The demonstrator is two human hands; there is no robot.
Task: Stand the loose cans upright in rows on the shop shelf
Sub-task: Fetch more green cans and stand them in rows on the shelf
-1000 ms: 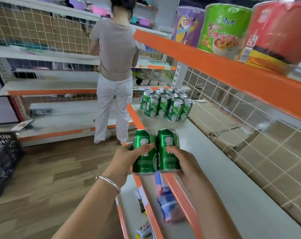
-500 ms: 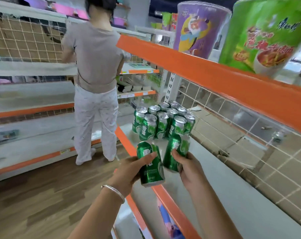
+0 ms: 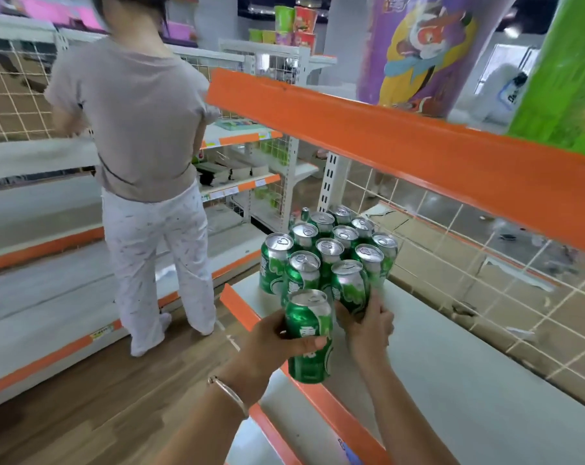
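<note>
Several green cans (image 3: pixel 329 248) stand upright in rows at the far end of the white shelf (image 3: pixel 458 367), which has an orange front edge. My left hand (image 3: pixel 277 340) grips one green can (image 3: pixel 309 335) upright, held over the shelf's front edge. My right hand (image 3: pixel 368 322) holds a second green can (image 3: pixel 349 285) upright against the front of the rows, low on the shelf; whether it rests on the board I cannot tell.
An orange-edged upper shelf (image 3: pixel 401 146) overhangs the cans and carries large noodle cups (image 3: pixel 415 52). A wire grid with cardboard (image 3: pixel 485 290) backs the shelf. A person (image 3: pixel 143 162) stands in the aisle to the left, facing other shelves.
Both hands moved forward with their cans. The right-hand can has come up against the front of the standing rows, and the left-hand can now sits over the shelf edge.
</note>
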